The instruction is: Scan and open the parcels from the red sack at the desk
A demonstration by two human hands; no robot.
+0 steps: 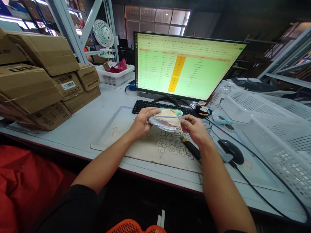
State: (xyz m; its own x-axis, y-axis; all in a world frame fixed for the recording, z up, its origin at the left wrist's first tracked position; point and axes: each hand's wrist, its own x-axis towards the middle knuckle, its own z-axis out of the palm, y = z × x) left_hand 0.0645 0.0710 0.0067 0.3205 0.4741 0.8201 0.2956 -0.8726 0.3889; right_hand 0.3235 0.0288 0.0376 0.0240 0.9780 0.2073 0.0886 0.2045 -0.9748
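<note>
A small clear plastic pouch [166, 120] with pale blue-green edging is held above the desk mat, just in front of the keyboard. Something cream and yellow-green shows through its top. My left hand [143, 121] grips the left end, fingers over the top. At the right end, the fingertips of my right hand [193, 127] are pinched together against the pouch's edge; whether they have a zip pull is too small to tell. Below my right hand lies a black-handled tool [191, 149] with a yellow band, partly hidden by my forearm.
Cardboard boxes [41, 81] are stacked at left. A monitor [184, 68] stands behind the keyboard [145, 105]. To the right are a black mouse [232, 150], its cable, and white perforated baskets [274, 136]. A white basket [116, 75] and fan [103, 34] are at the back left.
</note>
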